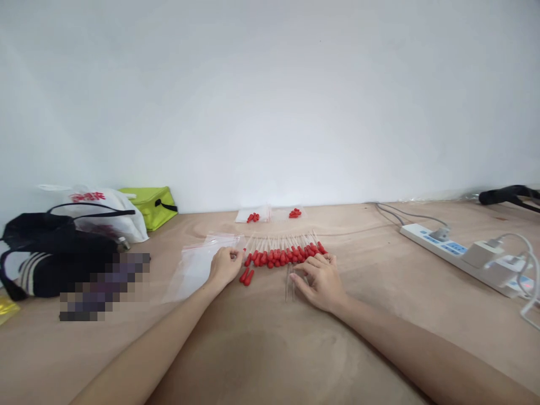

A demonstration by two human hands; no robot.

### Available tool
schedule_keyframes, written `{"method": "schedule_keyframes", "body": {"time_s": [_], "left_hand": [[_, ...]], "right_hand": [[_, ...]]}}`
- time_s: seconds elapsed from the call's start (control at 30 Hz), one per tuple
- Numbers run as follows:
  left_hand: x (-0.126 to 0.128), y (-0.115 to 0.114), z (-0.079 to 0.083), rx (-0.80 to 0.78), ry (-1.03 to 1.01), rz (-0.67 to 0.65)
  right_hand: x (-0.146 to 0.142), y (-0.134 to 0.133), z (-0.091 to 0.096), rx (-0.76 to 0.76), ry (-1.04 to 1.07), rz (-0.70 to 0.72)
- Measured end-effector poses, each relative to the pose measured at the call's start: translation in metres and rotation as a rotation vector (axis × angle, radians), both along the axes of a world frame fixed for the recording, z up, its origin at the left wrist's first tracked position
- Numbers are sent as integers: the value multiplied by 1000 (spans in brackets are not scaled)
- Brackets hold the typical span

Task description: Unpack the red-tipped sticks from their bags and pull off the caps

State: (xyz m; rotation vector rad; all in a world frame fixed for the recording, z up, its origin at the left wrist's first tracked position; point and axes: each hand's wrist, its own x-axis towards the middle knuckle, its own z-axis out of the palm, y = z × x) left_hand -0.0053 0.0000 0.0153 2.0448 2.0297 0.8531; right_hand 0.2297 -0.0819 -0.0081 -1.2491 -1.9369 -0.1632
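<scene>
Both hands rest on the table, well apart, with a row of glass droppers between and just beyond them. The left hand (225,264) lies loosely curled at the row's left end; its fingers seem to pinch something small, but I cannot tell what, or whether they are closed on it. The right hand (321,279) lies flat with fingers spread, its fingertips touching a couple of bare glass tubes (289,281) that lie just to its left, without red caps.

The row of droppers (287,253) looks finished: many tubes, each with a red rubber bulb, fanned side by side just beyond the knuckles of both hands. Two loose red bulbs (246,276) lie just right of the left hand, near the bare tubes, so at least those pieces appear yet to be joined. Farther off, beyond the row, a few more red bulbs (295,213) sit on small clear bags, so stock remains.

Under and left of the left hand lies an empty-looking zip bag (198,264). By my reckoning, most of the assembly is done and bagging has not started.

Off to the right of the right hand sits a power strip (442,247).
</scene>
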Motion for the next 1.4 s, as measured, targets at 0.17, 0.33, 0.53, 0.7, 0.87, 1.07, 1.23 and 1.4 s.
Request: {"method": "schedule_keyframes", "body": {"time_s": [0.17, 0.33, 0.53, 0.7, 0.87, 1.07, 1.23, 1.4], "left_hand": [[-5, -24, -2, 278, -8, -111], [4, -58, -8, 433, 151, -493], [28, -64, -11, 491, 208, -670], [32, -62, -10, 508, 216, -734], [32, -59, -10, 515, 225, -826], [31, -59, -10, 528, 216, -872], [27, -62, -8, 538, 225, -876], [27, -64, -8, 549, 203, -885]], "right_hand": [[13, 10, -8, 57, 88, -62], [17, 9, -9, 139, 6, 35], [7, 0, 0, 153, -199, 205], [1, 2, -3, 169, -195, 192], [-2, 2, -2, 195, -206, 211], [0, -1, 1, 229, -212, 277], [1, -4, 2, 243, -214, 312], [1, -5, 1, 229, -223, 300]]}}
